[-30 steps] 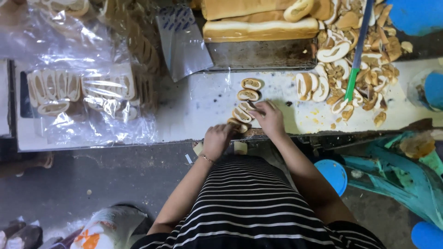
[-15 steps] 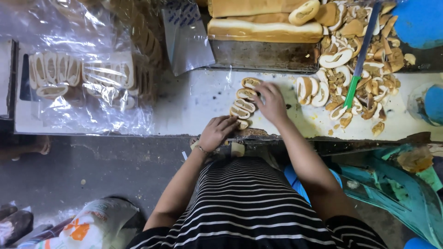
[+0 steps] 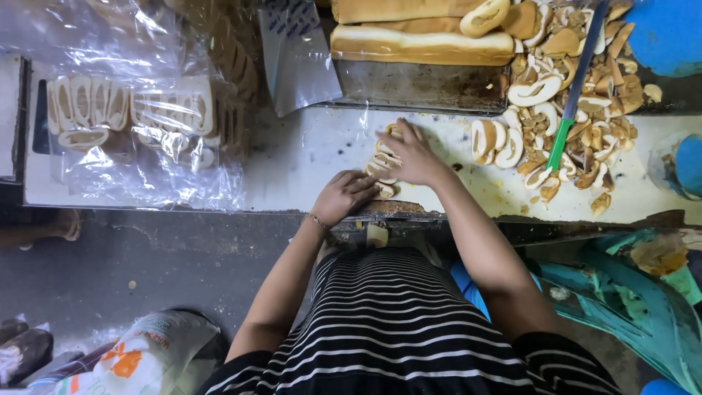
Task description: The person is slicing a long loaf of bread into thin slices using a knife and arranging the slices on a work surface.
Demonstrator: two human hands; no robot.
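Here, seen from above, a person in a black-and-white striped top stands at a pale counter [image 3: 307, 157], both hands on a short row of sliced bread rolls [image 3: 382, 167]. The left hand [image 3: 345, 196], with a thin bracelet at the wrist, is curled with its fingers bent down over the near end of the row, by the counter's front edge. The right hand [image 3: 409, 153] lies open and flat, fingers spread over the far end of the row; how firmly either one grips is hard to tell from this angle. To the right sits a loose heap of bread slices and crusts [image 3: 578, 110], and a green-handled knife [image 3: 570, 110] rests across it (blade pointing away). At the back, long loaves [image 3: 420, 44] lie on a metal tray [image 3: 424, 88]. On the left, clear plastic bags [image 3: 131, 117] hold packed slices. A printed sack [image 3: 146, 351] lies on the floor.
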